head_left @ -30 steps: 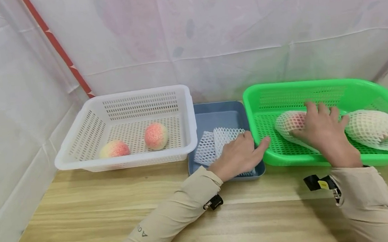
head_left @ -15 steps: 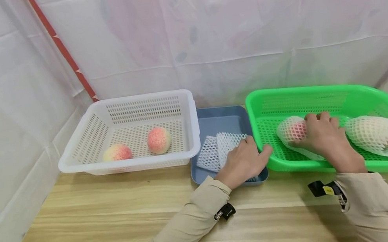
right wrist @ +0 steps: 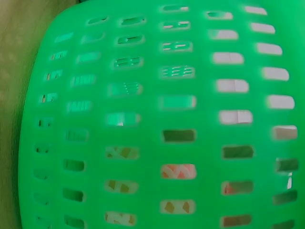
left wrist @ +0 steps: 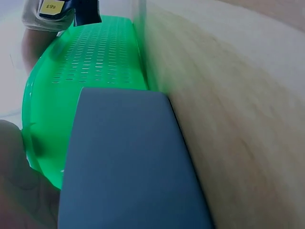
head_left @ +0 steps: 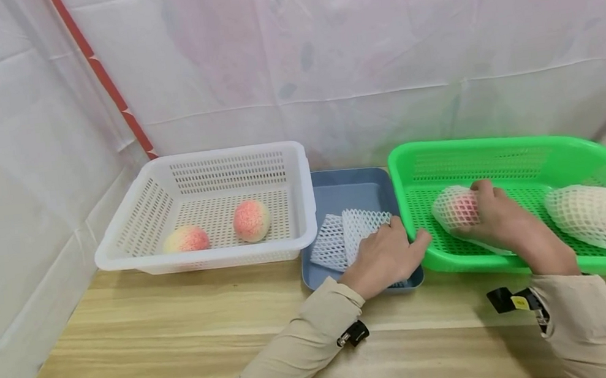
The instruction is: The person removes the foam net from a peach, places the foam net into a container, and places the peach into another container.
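Observation:
My right hand (head_left: 508, 223) grips a peach (head_left: 461, 208) sleeved in white foam net, low inside the green basket (head_left: 498, 144). Its fingers lie over the far side of the fruit, the thumb on the near side. A second netted peach (head_left: 588, 214) lies to the right. My left hand (head_left: 385, 257) rests over the grey-blue tray (head_left: 350, 193), thumb at the green basket's left rim and fingertips mostly hidden. Beneath it lie white foam nets (head_left: 331, 241). In the right wrist view, netted fruit (right wrist: 178, 171) shows through the basket wall's slots.
A white basket (head_left: 205, 261) stands on the left with two bare peaches, one (head_left: 251, 221) near its middle and another (head_left: 186, 239) by the front wall. A wooden table (head_left: 186, 343) carries everything. A white cloth (head_left: 365, 41) hangs behind.
My right hand's spread fingers have drawn together around the left netted peach. The left hand stays at the tray and basket rim. The head view has shifted slightly.

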The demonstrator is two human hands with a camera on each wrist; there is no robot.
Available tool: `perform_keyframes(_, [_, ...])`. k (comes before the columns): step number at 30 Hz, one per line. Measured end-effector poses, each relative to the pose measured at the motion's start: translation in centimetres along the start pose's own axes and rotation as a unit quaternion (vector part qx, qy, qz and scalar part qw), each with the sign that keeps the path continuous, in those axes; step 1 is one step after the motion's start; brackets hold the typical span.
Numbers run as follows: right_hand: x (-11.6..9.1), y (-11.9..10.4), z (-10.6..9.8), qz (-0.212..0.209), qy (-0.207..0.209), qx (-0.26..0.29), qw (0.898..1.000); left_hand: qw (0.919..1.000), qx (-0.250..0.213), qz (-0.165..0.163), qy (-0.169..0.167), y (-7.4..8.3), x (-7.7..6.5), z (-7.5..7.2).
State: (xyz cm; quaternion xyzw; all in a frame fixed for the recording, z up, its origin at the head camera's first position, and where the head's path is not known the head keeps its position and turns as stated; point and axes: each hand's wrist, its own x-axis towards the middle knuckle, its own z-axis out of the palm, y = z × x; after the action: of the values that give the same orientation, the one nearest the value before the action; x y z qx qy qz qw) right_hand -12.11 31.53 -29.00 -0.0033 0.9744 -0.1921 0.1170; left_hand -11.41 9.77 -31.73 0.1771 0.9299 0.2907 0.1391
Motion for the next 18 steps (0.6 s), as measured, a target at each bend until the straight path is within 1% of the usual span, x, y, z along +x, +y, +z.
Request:
perform_keyframes(2, [-0.04, -0.05, 0.00, -0.002, 0.005, 0.000, 1.000, 1.0000, -0.006, -0.001, -0.005, 0.01, 0.05, 0.06])
perform_keyframes(6, [-0.03, -0.37, 0.01, -0.006, 0.040, -0.004, 0.999, 0.9996, -0.026, -0.001, -0.010, -0.13, -0.01, 0.17])
perform_keyframes(9, [0.03, -0.68, 0.02, -0.003, 0.053, 0.000, 0.999, 0.9996, -0.027, 0.005, -0.005, -0.20, -0.04, 0.15])
perform_keyframes(14, [0.11, -0.87, -0.01, -0.001, 0.043, 0.010, 0.999, 0.9995, -0.029, 0.010, -0.005, -0.30, 0.01, 0.10])
perform_keyframes(18, [0.25, -0.88, 0.07, -0.007, 0.037, 0.002, 0.999, 0.9997, -0.023, 0.011, -0.004, -0.52, 0.16, 0.02])
